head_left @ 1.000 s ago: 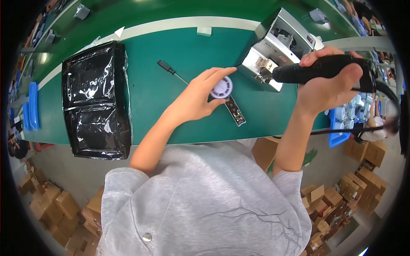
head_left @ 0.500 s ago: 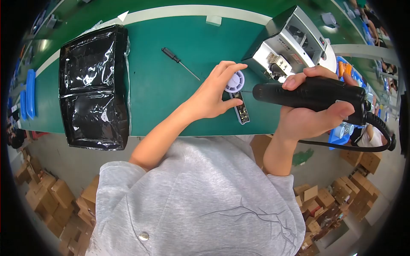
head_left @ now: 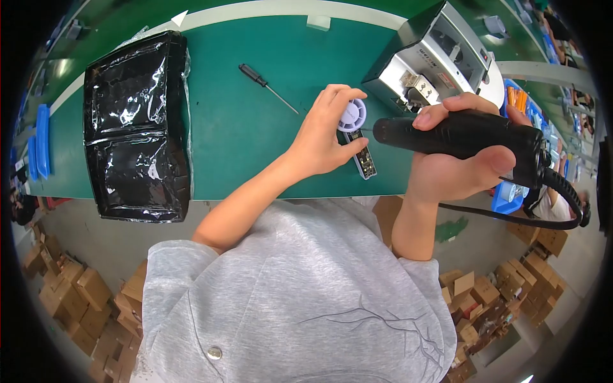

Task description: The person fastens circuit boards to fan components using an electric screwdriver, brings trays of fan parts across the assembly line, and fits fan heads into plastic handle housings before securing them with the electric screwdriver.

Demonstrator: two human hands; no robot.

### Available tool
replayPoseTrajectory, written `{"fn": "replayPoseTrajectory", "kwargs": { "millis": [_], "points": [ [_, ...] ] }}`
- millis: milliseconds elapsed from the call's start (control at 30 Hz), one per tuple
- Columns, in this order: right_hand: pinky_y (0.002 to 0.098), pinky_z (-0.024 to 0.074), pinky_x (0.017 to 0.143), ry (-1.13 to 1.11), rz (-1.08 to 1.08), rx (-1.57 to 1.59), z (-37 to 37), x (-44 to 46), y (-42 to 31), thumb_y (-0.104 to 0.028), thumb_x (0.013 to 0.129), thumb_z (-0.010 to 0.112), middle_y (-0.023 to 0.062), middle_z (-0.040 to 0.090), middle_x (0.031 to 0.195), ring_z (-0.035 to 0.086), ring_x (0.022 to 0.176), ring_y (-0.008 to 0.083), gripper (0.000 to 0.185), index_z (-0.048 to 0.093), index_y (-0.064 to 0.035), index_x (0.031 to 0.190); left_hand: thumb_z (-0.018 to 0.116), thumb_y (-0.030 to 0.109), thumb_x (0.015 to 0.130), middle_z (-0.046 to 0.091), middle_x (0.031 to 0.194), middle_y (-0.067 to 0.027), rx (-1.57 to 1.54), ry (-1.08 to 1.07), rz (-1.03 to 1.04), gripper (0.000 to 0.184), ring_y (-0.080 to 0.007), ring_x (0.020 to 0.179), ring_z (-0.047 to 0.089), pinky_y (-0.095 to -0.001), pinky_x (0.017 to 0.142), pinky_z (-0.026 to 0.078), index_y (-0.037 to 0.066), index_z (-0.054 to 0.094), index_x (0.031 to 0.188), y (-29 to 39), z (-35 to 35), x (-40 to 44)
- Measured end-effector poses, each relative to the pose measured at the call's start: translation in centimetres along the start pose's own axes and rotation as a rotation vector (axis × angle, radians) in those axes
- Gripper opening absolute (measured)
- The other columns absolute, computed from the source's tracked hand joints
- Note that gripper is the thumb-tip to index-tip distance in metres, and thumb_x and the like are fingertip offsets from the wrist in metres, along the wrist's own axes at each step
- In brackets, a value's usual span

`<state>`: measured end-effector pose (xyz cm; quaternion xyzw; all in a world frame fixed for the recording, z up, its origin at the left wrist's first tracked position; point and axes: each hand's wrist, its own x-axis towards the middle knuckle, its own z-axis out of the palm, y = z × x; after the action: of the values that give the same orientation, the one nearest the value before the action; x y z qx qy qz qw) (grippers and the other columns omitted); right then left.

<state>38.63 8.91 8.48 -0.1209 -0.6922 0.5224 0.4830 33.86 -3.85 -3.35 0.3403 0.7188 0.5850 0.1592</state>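
We look down at a green tabletop [head_left: 242, 143] with a person in a grey top seated or standing at its near edge. Right of the middle, close to that edge, lies a lavender handheld fan [head_left: 352, 117], its round head toward the far edge and its handle, with an exposed circuit board [head_left: 365, 163], toward us. The left hand [head_left: 321, 136] curves around the fan, fingers at the head and thumb beside the handle, grasping it. The right hand [head_left: 444, 175] clasps a black electric screwdriver [head_left: 472, 136], its thin bit pointing left at the fan; we cannot tell whether it touches. A cord [head_left: 559, 224] loops off the right edge. Toward the far edge lies a black-handled screwdriver [head_left: 254, 75]. A silver-and-black machine [head_left: 426, 59] stands at the far right corner. Near the left edge, a glossy black wrapped package [head_left: 131, 131] overhangs the near edge.
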Motion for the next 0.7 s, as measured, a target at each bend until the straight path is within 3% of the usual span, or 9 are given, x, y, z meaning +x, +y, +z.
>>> {"fn": "replayPoseTrajectory", "kwargs": {
  "millis": [100,300,400,533,700],
  "points": [
    [0.0281,0.0495,0.049,0.026,0.039,0.008,0.0,0.0,0.3,-0.074,0.095,0.045,0.0202,0.065,0.078,0.061,0.05,0.0213,0.082,0.034,0.0021,0.125,0.084,0.002,0.067,0.055,0.118,-0.0128,-0.033,0.042,0.001,0.066,-0.0314,0.106,0.058,-0.0379,0.094,0.048,0.006,0.054,0.126,-0.2,0.3,0.0],
    [0.0248,0.0467,0.048,-0.008,-0.025,-0.043,-0.2,-0.3,0.8,-0.074,0.096,0.042,0.015,0.062,0.066,0.06,0.048,0.0188,0.082,0.035,0.0021,0.125,0.083,0.001,0.066,0.055,0.117,-0.0125,-0.027,0.058,0.02,0.066,-0.0309,0.106,0.059,-0.0375,0.093,0.049,0.006,0.054,0.125,-0.3,0.5,0.0],
    [0.0239,0.0463,0.049,-0.117,-0.07,-0.041,-0.5,-0.5,0.6,-0.073,0.096,0.045,0.0141,0.063,0.066,0.061,0.05,0.0184,0.08,0.036,0.0015,0.125,0.082,0.002,0.067,0.053,0.119,-0.0134,-0.069,0.032,-0.026,0.064,-0.0346,0.113,0.054,-0.0419,0.096,0.046,0.009,0.054,0.125,-0.2,0.4,0.0],
    [0.0245,0.0481,0.049,-0.123,-0.087,0.159,-0.4,-1.2,1.2,-0.071,0.094,0.051,0.0189,0.066,0.073,0.063,0.052,0.0187,0.08,0.037,-0.0011,0.131,0.083,0.002,0.068,0.053,0.12,-0.0139,-0.031,0.033,0.021,0.065,-0.0348,0.114,0.053,-0.0419,0.097,0.046,0.009,0.054,0.125,-0.3,0.3,0.0],
    [0.0298,0.0502,0.044,-0.024,-0.046,0.306,-1.9,2.7,0.5,-0.075,0.096,0.037,0.0228,0.066,0.081,0.06,0.048,0.0225,0.08,0.034,-0.0023,0.129,0.089,0.006,0.065,0.052,0.127,-0.0133,0.008,-0.047,0.019,0.078,-0.0326,0.117,0.056,-0.0396,0.1,0.047,0.009,0.053,0.135,0.3,-0.7,0.0]
  ]
}}
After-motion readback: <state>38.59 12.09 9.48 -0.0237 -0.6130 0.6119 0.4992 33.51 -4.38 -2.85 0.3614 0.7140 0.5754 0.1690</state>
